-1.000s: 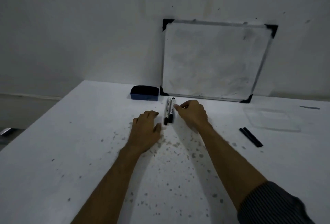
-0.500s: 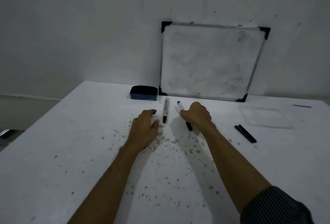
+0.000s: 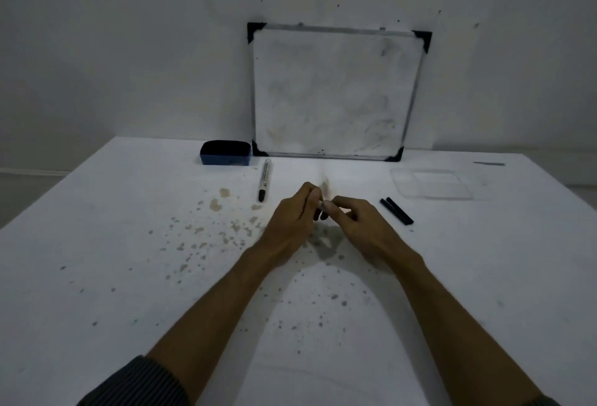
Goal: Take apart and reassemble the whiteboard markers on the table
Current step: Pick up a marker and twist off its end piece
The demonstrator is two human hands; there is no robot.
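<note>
Marker [image 3: 321,206] pinched between hands, left [image 3: 292,221] and right [image 3: 363,226]; spare marker [image 3: 264,180], eraser [image 3: 225,153], whiteboard [image 3: 336,95] beyond.

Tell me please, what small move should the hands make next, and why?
Probably pull the hands apart along the marker, to start taking it apart. The left hand and right hand both pinch this one marker between them, just above the table; the second marker lies apart, to the left.
</note>
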